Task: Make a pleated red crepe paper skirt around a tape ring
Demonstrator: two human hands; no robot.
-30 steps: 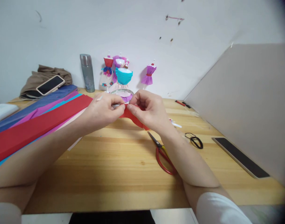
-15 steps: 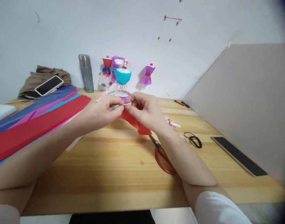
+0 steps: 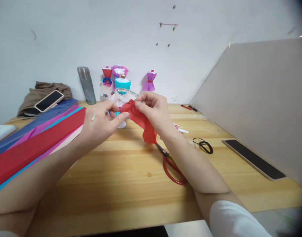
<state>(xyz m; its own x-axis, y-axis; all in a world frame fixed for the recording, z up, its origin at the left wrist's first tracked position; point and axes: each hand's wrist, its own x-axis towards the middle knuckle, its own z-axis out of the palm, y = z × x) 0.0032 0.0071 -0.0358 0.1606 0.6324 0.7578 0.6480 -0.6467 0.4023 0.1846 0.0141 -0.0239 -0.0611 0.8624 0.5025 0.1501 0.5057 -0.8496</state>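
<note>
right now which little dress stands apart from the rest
The purple dress with the red belt, farthest right; the other dresses cluster together to its left.

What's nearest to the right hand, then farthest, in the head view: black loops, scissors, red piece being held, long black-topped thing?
1. Red piece: pinched in the right hand.
2. Scissors: just below the hand.
3. Black loops: off to the right.
4. Long black-topped thing: farthest right.

Forearms (image 3: pixel 190 161) angled inward; right hand (image 3: pixel 154 108) pinching, left hand (image 3: pixel 99 120) parted.
</note>
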